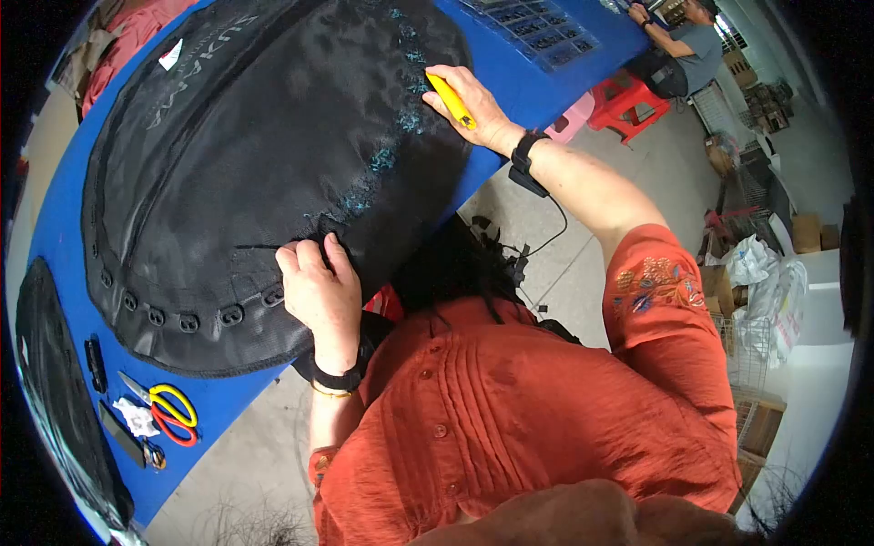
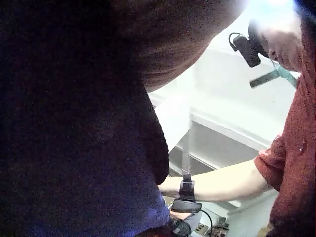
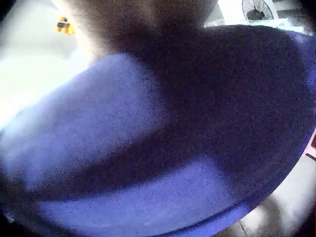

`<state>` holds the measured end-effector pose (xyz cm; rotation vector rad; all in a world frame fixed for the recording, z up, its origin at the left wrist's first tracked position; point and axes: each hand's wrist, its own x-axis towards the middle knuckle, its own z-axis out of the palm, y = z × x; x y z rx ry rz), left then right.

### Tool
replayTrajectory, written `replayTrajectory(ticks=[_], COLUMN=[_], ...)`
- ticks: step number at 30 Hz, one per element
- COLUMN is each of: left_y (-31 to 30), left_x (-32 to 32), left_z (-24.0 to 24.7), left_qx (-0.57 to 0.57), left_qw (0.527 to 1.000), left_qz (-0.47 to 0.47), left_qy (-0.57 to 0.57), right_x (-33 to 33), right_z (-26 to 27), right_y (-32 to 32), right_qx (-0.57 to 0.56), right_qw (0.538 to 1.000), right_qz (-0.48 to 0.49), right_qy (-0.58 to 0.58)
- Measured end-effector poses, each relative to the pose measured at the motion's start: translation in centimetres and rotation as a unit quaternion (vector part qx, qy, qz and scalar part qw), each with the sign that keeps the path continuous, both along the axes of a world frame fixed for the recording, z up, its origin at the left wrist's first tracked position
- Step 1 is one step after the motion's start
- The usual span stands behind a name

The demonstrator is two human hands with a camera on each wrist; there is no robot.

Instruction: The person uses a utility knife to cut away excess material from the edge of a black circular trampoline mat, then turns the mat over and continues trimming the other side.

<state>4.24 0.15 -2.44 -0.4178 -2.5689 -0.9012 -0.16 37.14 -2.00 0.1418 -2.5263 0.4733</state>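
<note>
A large rounded black fabric piece (image 1: 264, 136) lies on a blue table, with pale lettering at its far left and several small black plastic fittings (image 1: 188, 323) along its near edge. Bits of blue-green thread (image 1: 381, 161) are scattered in a band across it. My left hand (image 1: 319, 287) pinches a fold of the black fabric at the near end of that band. In my right hand (image 1: 478, 105) is a yellow cutter (image 1: 451, 100), held low over the fabric's right side; its blade does not show. Both wrist views are mostly filled by dark, blurred surfaces, and the fingers are hidden there.
Scissors with yellow and red handles (image 1: 175, 414) lie at the blue table's (image 1: 205, 455) near left, beside a black marker (image 1: 96, 364) and a crumpled white scrap (image 1: 137, 417). Another black piece (image 1: 64, 400) is further left. Behind stand a red stool (image 1: 628, 107) and a seated person (image 1: 683, 45).
</note>
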Motion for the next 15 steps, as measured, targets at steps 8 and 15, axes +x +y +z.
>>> replayTrajectory(ticks=[8, 15], left_y=[-0.56, -0.65], left_x=[-0.03, -0.04], left_z=[0.58, 0.97], left_qx=[-0.003, 0.028], left_qw=[0.999, 0.997], left_qz=[-0.052, -0.071], left_qy=[0.0, -0.007], right_x=[-0.2, -0.56], right_z=[0.03, 0.01], right_y=[-0.05, -0.12], right_qx=[0.015, 0.03], right_qw=[1.0, 0.999], right_qz=[-0.027, -0.044], right_qy=[0.001, -0.002])
